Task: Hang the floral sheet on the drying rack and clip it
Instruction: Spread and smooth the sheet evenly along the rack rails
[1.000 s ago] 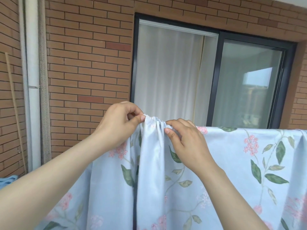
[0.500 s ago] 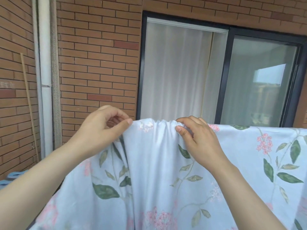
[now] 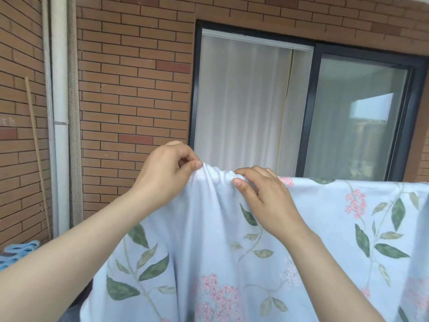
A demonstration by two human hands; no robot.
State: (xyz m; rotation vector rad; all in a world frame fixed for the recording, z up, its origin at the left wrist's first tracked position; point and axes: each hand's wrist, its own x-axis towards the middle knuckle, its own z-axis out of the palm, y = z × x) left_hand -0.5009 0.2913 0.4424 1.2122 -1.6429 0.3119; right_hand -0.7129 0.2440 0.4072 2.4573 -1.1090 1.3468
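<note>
Your left hand (image 3: 166, 173) and right hand (image 3: 262, 196) each pinched the bunched top edge of the floral sheet (image 3: 209, 252) at mid-frame; it draped down across the lower frame, before the window (image 3: 301, 108).

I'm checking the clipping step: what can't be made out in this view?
Head view, the only one:
- The rack bar is wholly covered by the sheet.
- No clips seen; curled fingers of the left hand and right hand, plus bunched cloth, could hide one.
- Lower-left blue items: cut by the frame edge and the left forearm; kind unclear.
- The sheet's lower hem: below the frame's bottom edge.
</note>
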